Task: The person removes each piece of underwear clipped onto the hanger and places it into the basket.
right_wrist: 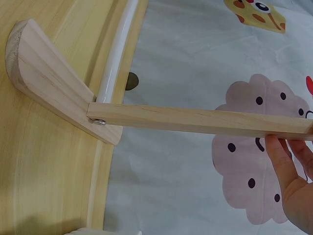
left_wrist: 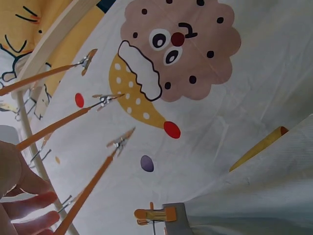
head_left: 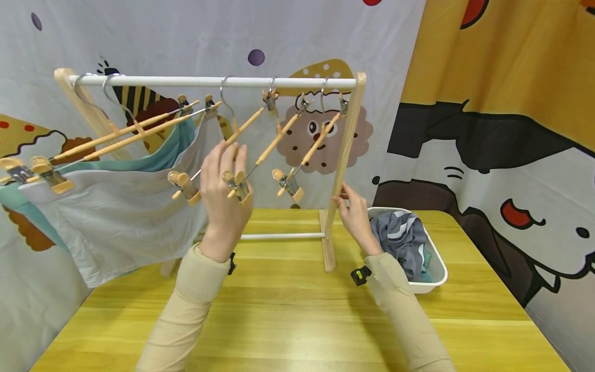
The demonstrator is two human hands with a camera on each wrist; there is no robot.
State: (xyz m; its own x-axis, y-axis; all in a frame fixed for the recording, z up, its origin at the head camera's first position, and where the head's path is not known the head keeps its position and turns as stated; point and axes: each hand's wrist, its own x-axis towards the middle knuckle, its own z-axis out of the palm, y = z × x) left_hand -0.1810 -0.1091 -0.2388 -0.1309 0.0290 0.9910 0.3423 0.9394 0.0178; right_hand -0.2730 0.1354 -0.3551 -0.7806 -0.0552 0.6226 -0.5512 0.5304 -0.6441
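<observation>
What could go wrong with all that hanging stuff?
The left hand is among three bare tan wooden hangers and might tangle them. The right hand holds a pale wooden side post; pushing hard could shift the white-barred wooden rack. The pale grey cloth hangs from yellow-orange clips and may fall if they slip.

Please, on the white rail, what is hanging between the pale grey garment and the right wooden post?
Three clip hangers with no clothes on them; this shows in the head view. The left hand is among them.
</observation>
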